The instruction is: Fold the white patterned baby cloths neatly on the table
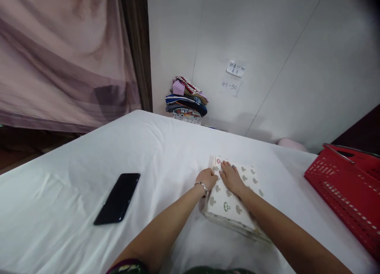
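Observation:
A folded white cloth with a mushroom print lies on the white-covered table in front of me. My right hand rests flat on top of it, fingers stretched out toward its far edge. My left hand, with a bracelet on the wrist, sits at the cloth's left far corner with its fingers curled onto the edge; what they grip beyond the cloth's edge is hidden.
A black phone lies face up to the left. A red plastic basket stands at the right edge. A stack of folded colourful clothes sits at the far wall, below paper notes. A pink curtain hangs at left.

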`<state>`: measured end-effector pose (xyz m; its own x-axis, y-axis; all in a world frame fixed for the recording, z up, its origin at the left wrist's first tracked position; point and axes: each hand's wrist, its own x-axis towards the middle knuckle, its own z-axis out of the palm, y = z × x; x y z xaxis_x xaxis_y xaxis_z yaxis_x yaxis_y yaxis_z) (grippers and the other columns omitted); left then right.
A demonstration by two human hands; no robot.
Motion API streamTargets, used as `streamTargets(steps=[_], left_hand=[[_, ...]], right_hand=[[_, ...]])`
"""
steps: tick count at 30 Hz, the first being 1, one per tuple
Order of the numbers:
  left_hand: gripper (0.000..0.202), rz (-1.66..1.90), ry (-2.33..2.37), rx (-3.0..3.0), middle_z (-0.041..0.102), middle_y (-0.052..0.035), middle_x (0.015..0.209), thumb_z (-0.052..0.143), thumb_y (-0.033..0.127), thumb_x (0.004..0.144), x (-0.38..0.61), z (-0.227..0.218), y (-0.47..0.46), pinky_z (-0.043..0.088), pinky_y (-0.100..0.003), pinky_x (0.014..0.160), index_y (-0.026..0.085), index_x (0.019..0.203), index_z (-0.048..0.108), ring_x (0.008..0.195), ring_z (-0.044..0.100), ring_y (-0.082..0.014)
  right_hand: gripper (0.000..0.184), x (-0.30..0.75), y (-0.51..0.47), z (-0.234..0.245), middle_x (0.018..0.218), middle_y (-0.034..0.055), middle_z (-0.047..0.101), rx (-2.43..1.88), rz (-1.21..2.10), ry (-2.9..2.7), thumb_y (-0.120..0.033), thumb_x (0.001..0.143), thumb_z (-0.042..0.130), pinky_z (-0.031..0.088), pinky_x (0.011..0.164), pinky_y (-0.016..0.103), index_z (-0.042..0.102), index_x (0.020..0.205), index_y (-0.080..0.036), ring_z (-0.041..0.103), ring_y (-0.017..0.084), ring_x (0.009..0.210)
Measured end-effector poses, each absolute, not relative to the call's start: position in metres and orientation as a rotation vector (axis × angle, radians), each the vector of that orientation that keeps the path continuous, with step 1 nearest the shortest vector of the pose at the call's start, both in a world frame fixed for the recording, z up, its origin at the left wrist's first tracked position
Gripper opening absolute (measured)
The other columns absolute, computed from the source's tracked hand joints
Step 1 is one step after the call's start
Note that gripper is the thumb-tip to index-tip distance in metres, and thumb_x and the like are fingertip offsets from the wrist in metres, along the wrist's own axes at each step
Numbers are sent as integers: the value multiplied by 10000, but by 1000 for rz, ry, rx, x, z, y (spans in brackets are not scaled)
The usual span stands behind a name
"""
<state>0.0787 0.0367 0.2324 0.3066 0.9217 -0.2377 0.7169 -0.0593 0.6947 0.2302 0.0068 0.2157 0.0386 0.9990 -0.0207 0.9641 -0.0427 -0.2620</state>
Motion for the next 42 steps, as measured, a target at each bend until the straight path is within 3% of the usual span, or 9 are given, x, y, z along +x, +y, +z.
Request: streamTargets(steps=[6, 13, 19, 26, 35, 39, 42], left_hand=[[176, 375, 1466, 1798, 653, -28, 785, 499, 345, 754, 75, 224, 33, 380, -242, 600, 188, 720, 570, 743, 589, -159], [305, 408, 1440, 1902, 609, -35, 863, 529, 495, 724, 74, 230, 24, 376, -255, 638, 191, 698, 541, 766, 561, -161], [236, 363, 1462, 1943, 581, -35, 834, 477, 391, 771, 73, 222, 23, 373, -266, 645, 187, 653, 501, 773, 548, -162], [307, 359, 1467, 1967, 574, -41, 816, 445, 438, 795, 71, 223, 18, 379, -276, 656, 182, 633, 493, 761, 553, -166], [273, 330, 1482, 2013, 560, -32, 837, 440, 388, 815, 61, 227, 3, 377, -263, 646, 183, 655, 522, 738, 557, -146], [253, 339, 1483, 1935, 583, -12, 748, 473, 392, 796, 49, 228, -10, 362, -238, 613, 185, 659, 527, 705, 550, -137], [245, 332, 1495, 1872, 579, 5, 650, 494, 402, 782, 41, 226, -17, 341, -229, 570, 190, 661, 515, 649, 539, -134]], right_hand=[[534, 235, 17, 216, 1459, 85, 219, -2074, 425, -1968, -370, 895, 257, 135, 1074, 428, 289, 1378, -144, 138, 205, 1347], [449, 234, 55, 223, 1387, 68, 369, -1950, 386, -1984, -315, 898, 248, 211, 1056, 381, 425, 1290, -184, 246, 199, 1310], [447, 218, 66, 212, 1445, 77, 256, -2037, 346, -2062, -317, 903, 274, 96, 1052, 480, 389, 1313, -182, 157, 229, 1336], [489, 223, 56, 221, 1460, 77, 219, -2063, 415, -1967, -352, 918, 174, 143, 1053, 441, 325, 1348, -175, 133, 203, 1345], [474, 215, 44, 219, 1462, 73, 212, -2034, 397, -2104, -359, 911, 237, 85, 1061, 438, 358, 1326, -166, 118, 208, 1346], [493, 215, 27, 230, 1467, 75, 197, -2016, 458, -2022, -376, 916, 185, 130, 1054, 452, 360, 1332, -177, 112, 217, 1349], [525, 207, -8, 230, 1480, 66, 148, -1952, 445, -2085, -397, 905, 225, 79, 1069, 453, 295, 1375, -174, 67, 214, 1356]])
